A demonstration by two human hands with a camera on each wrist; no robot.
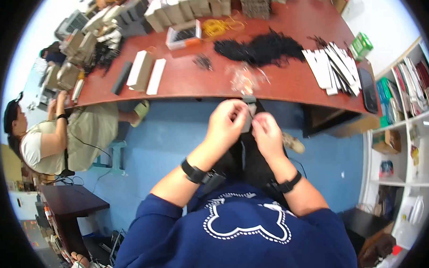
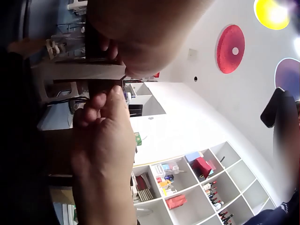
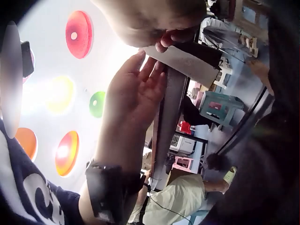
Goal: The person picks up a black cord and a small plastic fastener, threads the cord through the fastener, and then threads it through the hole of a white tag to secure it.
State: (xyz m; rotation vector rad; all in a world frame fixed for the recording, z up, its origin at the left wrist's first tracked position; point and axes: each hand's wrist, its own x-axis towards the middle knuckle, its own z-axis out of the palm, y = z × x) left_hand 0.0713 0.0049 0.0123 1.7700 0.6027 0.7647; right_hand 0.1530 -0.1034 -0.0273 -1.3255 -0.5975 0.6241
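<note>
A narrow pale grey cardboard box [image 1: 246,125] stands out from the table's front edge above the person's lap. It shows as a flat pale panel [image 2: 79,71] in the left wrist view, and its pale side [image 3: 190,64] is in the right wrist view. The left hand [image 1: 227,121] pinches at the box's upper end with thumb and forefinger. Close beside it, the right hand [image 1: 269,134] has thumb and fingers brought together at the same end. Fingers partly hide that end; I cannot tell whether something thin lies between the fingertips.
On the red-brown table [image 1: 184,83] lie a black cord heap [image 1: 263,47], clear plastic wrapping [image 1: 245,78], white strips [image 1: 332,68], a long box [image 1: 140,70] and an open tray [image 1: 183,35]. Box stacks [image 1: 186,9] line the back. Another person [image 1: 44,135] sits at left.
</note>
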